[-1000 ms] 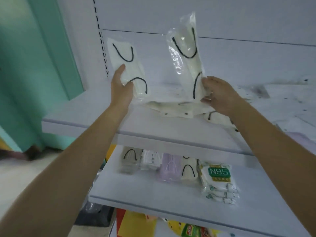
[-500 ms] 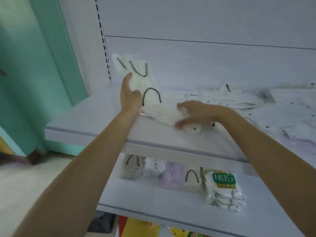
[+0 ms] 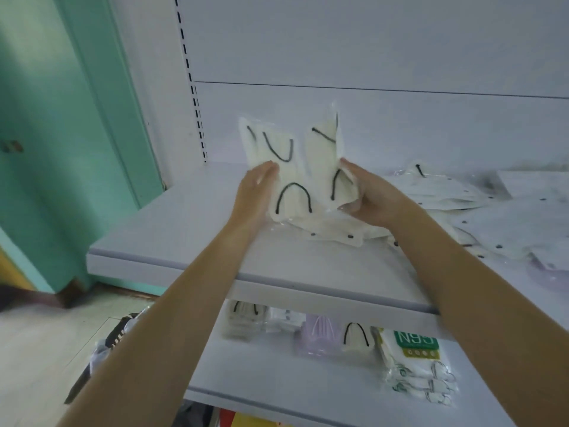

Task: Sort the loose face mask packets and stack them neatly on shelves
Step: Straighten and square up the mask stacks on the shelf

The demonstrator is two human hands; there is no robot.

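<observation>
The white metal upper shelf (image 3: 184, 241) ran off the right edge. Its front lip hid the tops of the goods on the white lower shelf (image 3: 271, 383) beneath. The loose heap of clear-wrapped white mask packets (image 3: 462, 198) lay flat across the upper shelf's right side, too blurred and overlapped for me to count.

My left hand (image 3: 255, 192) gripped the upright cream mask packets with black ear loops (image 3: 278, 167) above the upper shelf's left part. My fingers were hidden behind them, and I could make out two packets, perhaps more. My right hand (image 3: 369, 198) curled thumb and fingers round a single cream packet (image 3: 323, 155), upright and touching the left-hand ones.

Half a second before, that right hand had lain flat on the packets lying on the shelf, and only my left had held anything upright.

On the lower shelf five lots sat in a row:
- a cream stack (image 3: 243, 322)
- a white packet (image 3: 284, 320)
- a lilac packet (image 3: 318, 334)
- a small cream packet (image 3: 355, 337)
- a white N95 pack (image 3: 415, 352), its green label partly covered
</observation>
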